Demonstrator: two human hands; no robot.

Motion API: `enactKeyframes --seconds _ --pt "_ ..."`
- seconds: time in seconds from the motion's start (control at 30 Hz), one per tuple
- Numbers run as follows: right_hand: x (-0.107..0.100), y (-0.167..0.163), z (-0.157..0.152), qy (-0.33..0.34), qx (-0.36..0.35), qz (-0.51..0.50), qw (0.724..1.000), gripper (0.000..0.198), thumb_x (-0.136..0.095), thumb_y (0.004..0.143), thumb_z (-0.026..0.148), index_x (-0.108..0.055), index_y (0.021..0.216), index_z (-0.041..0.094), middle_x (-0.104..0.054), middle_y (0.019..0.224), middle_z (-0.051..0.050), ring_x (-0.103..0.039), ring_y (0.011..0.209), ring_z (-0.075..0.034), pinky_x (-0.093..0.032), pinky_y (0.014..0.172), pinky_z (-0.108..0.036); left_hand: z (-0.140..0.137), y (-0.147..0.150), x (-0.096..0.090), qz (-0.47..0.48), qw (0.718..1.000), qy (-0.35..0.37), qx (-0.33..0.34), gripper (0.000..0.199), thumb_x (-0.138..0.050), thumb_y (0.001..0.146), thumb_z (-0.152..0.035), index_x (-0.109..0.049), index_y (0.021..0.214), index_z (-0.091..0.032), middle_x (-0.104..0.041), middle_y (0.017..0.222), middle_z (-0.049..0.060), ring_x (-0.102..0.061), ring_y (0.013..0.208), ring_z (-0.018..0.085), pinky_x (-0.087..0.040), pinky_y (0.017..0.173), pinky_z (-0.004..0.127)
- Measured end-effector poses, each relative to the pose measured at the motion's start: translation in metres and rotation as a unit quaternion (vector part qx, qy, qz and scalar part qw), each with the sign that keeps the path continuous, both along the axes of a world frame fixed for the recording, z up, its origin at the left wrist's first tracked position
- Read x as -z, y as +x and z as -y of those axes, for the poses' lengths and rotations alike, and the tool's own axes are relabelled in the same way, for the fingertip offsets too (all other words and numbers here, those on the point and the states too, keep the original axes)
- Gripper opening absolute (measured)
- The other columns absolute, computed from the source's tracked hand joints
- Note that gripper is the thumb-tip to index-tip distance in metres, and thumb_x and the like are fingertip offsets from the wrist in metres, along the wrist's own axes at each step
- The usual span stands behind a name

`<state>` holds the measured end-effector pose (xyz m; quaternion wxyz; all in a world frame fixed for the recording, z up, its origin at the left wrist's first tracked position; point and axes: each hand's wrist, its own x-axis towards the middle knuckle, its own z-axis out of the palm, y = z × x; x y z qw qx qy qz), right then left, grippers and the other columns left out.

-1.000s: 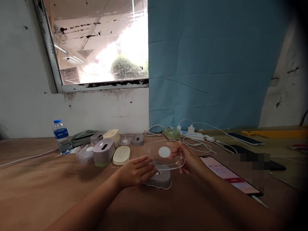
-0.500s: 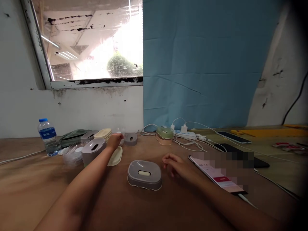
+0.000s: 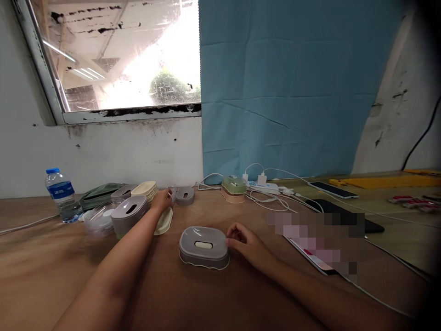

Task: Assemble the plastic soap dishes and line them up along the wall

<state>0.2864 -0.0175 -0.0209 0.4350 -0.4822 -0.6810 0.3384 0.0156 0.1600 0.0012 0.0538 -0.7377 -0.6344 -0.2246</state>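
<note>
A grey oval soap box [image 3: 204, 243] with a slot in its top sits in front of me. A pale piece shows in the slot and a thin wavy cream edge runs along the base. My right hand [image 3: 246, 242] is at its right end, fingers curved and apart, thumb tip close to the rim; contact is unclear. Farther left, my left hand [image 3: 161, 200] reaches out with fingers curled beside a clear plastic piece [image 3: 172, 192]; whatever they pinch is hidden. Cream trays [image 3: 144, 188] are stacked behind that hand, and a single cream tray [image 3: 164, 221] lies below it.
Grey boxes [image 3: 128, 215], clear round containers [image 3: 98, 219] and a water bottle [image 3: 63, 195] stand at left. A smaller grey box [image 3: 185, 196] and a green-topped box [image 3: 234, 185] are at the back. Phones [image 3: 334, 190], cables and a power strip [image 3: 267, 187] occupy the right.
My right hand has moved left, up to the end of the grey soap box. My left hand stays by the clear plastic piece. The whole view has shifted slightly.
</note>
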Motion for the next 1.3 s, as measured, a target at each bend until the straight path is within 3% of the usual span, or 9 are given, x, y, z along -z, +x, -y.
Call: enactKeyframes --seconds 0.17,0.33,0.47,0.6,0.73,0.83,1.03,1.17,1.3 --pt "-0.001 0.000 0.005 0.064 -0.018 0.063 0.996 0.026 -0.063 0.064 0.028 -0.050 0.086 0.021 -0.050 0.086 -0.003 -0.048 0.081 -0.018 -0.042 0.067 -0.028 0.008 0.004 -0.001 -0.005 1.000 0.011 -0.010 0.031 -0.044 0.074 -0.013 -0.049 0.104 -0.019 -0.064 0.088 0.006 -0.057 0.087 0.018 -0.038 0.078 0.028" --pt "-0.004 -0.002 0.011 0.102 -0.061 0.097 0.988 0.045 -0.066 0.062 0.028 -0.047 0.103 0.024 -0.046 0.107 -0.005 -0.044 0.101 -0.022 -0.038 0.086 -0.035 0.027 0.022 -0.005 -0.001 0.998 0.060 0.002 0.051 -0.050 0.069 -0.014 -0.035 0.118 -0.009 -0.047 0.118 0.017 -0.041 0.111 0.027 -0.028 0.093 0.038" --pt "-0.005 -0.005 0.013 0.115 -0.142 0.140 0.973 0.077 -0.070 0.058 0.034 -0.033 0.124 0.024 -0.035 0.125 -0.007 -0.034 0.116 -0.026 -0.028 0.098 -0.039 0.070 0.045 -0.004 0.091 0.987 0.071 0.111 0.044 -0.050 0.074 -0.026 -0.037 0.113 -0.013 -0.045 0.119 0.013 -0.040 0.112 0.023 -0.029 0.095 0.035" --pt "-0.002 -0.008 0.011 0.093 -0.164 0.162 0.968 0.084 -0.068 0.061 0.042 -0.024 0.130 0.023 -0.031 0.129 -0.010 -0.031 0.118 -0.028 -0.028 0.098 -0.041 0.129 0.042 0.006 0.284 0.924 -0.038 0.253 0.038 -0.043 0.080 -0.040 -0.037 0.111 -0.019 -0.046 0.115 0.010 -0.042 0.110 0.021 -0.033 0.094 0.037" --pt "-0.001 -0.011 0.007 0.076 -0.202 0.177 0.960 0.069 -0.060 0.070 0.044 -0.029 0.129 0.026 -0.032 0.124 -0.008 -0.035 0.115 -0.025 -0.032 0.096 -0.039 0.166 0.013 0.020 0.317 0.871 -0.196 0.320 0.071 -0.064 0.064 -0.040 -0.024 0.121 -0.023 -0.034 0.128 0.012 -0.032 0.120 0.025 -0.030 0.097 0.043" --pt "-0.001 -0.015 0.003 0.075 -0.214 0.186 0.956 0.061 -0.058 0.072 0.044 -0.036 0.127 0.028 -0.032 0.123 -0.006 -0.035 0.115 -0.025 -0.031 0.097 -0.038 0.171 -0.004 0.029 0.395 0.817 -0.241 0.345 0.081 -0.070 0.060 -0.034 -0.016 0.121 -0.027 -0.036 0.126 0.012 -0.040 0.116 0.022 -0.031 0.097 0.041" --pt "0.000 -0.025 -0.008 0.109 -0.208 0.191 0.953 0.057 -0.060 0.070 0.045 -0.043 0.123 0.031 -0.027 0.128 -0.006 -0.029 0.120 -0.027 -0.027 0.099 -0.041 0.162 -0.006 0.036 0.526 0.725 -0.287 0.339 0.075 -0.068 0.063 -0.036 -0.018 0.118 -0.026 -0.052 0.111 0.010 -0.054 0.100 0.021 -0.040 0.088 0.042" --pt "-0.001 -0.024 -0.009 0.124 -0.211 0.173 0.954 0.052 -0.058 0.072 0.046 -0.046 0.120 0.032 -0.029 0.128 -0.005 -0.029 0.120 -0.027 -0.027 0.099 -0.040 0.163 -0.005 0.031 0.539 0.719 -0.257 0.356 0.064 -0.071 0.060 -0.032 -0.034 0.111 -0.023 -0.049 0.117 0.009 -0.048 0.108 0.022 -0.036 0.093 0.040" --pt "-0.002 -0.022 -0.005 0.130 -0.213 0.171 0.953 0.052 -0.058 0.072 0.046 -0.046 0.120 0.031 -0.027 0.131 -0.005 -0.027 0.122 -0.027 -0.025 0.101 -0.040 0.163 -0.006 0.029 0.544 0.721 -0.230 0.362 0.064 -0.075 0.054 -0.026 -0.039 0.107 -0.021 -0.048 0.117 0.010 -0.045 0.110 0.024 -0.037 0.093 0.039"
